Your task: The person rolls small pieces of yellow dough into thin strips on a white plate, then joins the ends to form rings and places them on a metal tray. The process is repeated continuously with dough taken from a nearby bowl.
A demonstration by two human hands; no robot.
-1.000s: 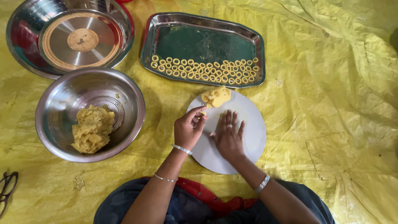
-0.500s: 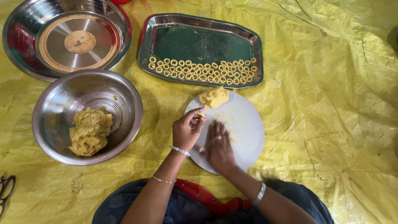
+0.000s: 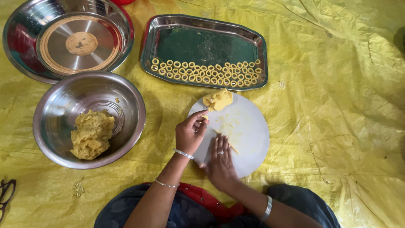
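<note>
On the board [image 3: 249,126], right hand [image 3: 220,162] flat rolls a dough strip [image 3: 228,142]; left hand [image 3: 190,133] pinches a bit; pressing hard may break the strip

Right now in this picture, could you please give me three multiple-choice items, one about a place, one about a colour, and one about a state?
1. Where do the dough rings lie?
A. tray
B. bowl
C. white board

2. What colour is the sheet below everything?
A. blue
B. yellow
C. white

3. What is the right hand doing?
A. hanging in the air
B. pressing flat on a thin dough strip
C. gripping the bowl

Key: 1 A, rings sit in rows in the tray. 2 B, the sheet is yellow. 3 B, the palm lies on the board over the strip.
</note>
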